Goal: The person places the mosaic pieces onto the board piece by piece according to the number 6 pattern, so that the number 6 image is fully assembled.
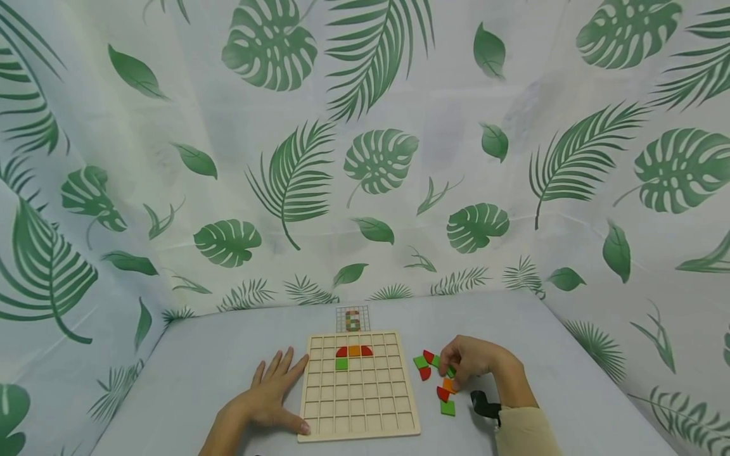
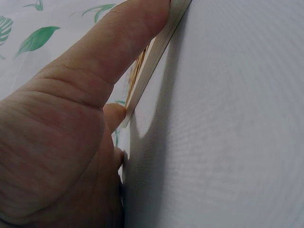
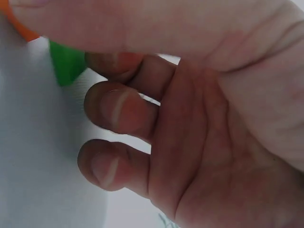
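Note:
A wooden grid board (image 1: 359,405) lies on the table. In its upper rows sit two red quarter-round tiles (image 1: 341,352) with an orange square tile (image 1: 354,351) between them, and a green square tile (image 1: 341,364) below the left red one. My left hand (image 1: 270,396) is spread along the board's left edge, thumb on the near corner. To the right of the board, my right hand (image 1: 470,360) bends its fingers over loose tiles. Its thumb is at a loose orange tile (image 1: 448,384), near a green tile (image 3: 66,61); no tile shows lifted.
A pattern card (image 1: 353,319) with a coloured figure 6 on a grid lies behind the board. Several loose red and green tiles, including a green square (image 1: 447,408), lie right of the board. A leaf-print cloth (image 1: 365,209) hangs behind and at the sides.

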